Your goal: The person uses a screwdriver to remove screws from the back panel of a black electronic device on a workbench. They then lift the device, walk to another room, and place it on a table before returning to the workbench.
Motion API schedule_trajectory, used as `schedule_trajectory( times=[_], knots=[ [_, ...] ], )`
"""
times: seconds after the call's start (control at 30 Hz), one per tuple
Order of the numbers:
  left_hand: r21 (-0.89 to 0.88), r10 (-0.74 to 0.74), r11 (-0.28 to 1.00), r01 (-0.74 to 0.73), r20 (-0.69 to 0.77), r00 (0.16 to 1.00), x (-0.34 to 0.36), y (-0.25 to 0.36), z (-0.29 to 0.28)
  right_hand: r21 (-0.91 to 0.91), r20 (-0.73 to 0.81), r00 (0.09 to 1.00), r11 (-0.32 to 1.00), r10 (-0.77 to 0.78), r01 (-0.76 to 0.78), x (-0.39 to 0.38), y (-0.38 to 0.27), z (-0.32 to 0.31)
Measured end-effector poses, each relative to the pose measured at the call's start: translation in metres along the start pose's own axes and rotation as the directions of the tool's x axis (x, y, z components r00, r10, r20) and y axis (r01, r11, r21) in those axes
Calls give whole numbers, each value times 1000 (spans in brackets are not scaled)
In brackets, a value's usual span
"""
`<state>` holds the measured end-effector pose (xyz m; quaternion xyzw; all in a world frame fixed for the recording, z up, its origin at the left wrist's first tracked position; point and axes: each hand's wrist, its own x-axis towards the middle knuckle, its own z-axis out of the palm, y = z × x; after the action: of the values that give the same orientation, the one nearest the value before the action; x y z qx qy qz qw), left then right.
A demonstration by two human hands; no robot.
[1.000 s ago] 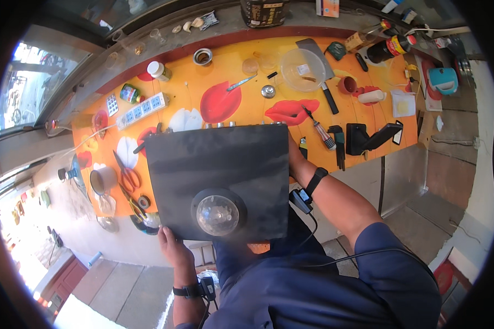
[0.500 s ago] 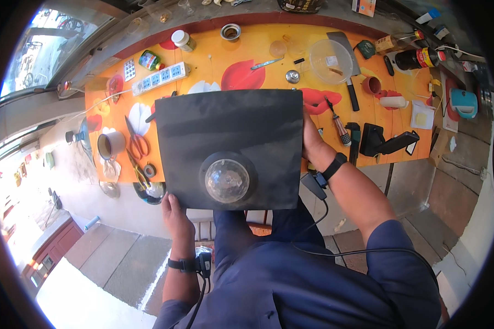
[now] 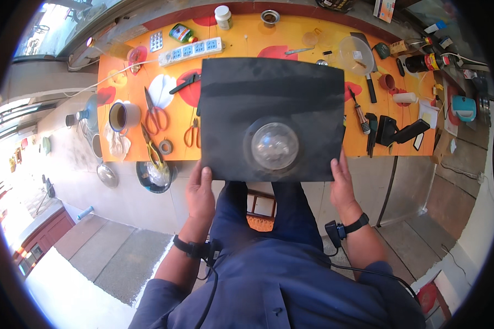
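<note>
I hold a large black square board (image 3: 269, 104) flat in front of me, over the near edge of the orange table (image 3: 121, 88). A clear glass dome (image 3: 274, 145) sits on the board near its front middle. My left hand (image 3: 200, 192) grips the board's near left corner. My right hand (image 3: 343, 183) grips the near right corner. Both wrists wear black bands with a cable.
The orange table with red shapes carries a white power strip (image 3: 189, 50), red-handled scissors (image 3: 155, 112), orange pliers (image 3: 191, 133), a mug (image 3: 122, 115), a clear bowl (image 3: 355, 52), a black tool (image 3: 398, 131) and a screwdriver (image 3: 359, 112). A stool (image 3: 260, 211) stands below.
The board has come level and square to me, its near edge now at the table's front. My hands slid to its two near corners. The view has tilted down.
</note>
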<state>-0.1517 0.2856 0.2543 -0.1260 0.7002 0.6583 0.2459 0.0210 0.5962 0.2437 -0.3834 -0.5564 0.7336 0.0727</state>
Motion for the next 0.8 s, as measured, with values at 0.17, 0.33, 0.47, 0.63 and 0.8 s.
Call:
schedule_trajectory(
  times=[0.17,0.33,0.47,0.63,0.8],
  knots=[
    [-17,33,999,-31,130,991,1,-2,4,77,-163,986,995,-44,58,12,-1,3],
    [-29,160,987,-157,183,970,5,-17,-3,39,-103,992,996,-79,83,21,1,-10],
    [143,355,912,-385,196,914,14,-50,-15,160,-98,993,983,-73,88,14,18,-23],
    [184,434,869,-459,160,887,36,-109,-24,213,-43,963,939,-266,269,14,62,-44],
    [281,679,683,-675,98,728,63,-149,-26,234,-8,844,820,-536,523,16,112,-61]
  ],
)
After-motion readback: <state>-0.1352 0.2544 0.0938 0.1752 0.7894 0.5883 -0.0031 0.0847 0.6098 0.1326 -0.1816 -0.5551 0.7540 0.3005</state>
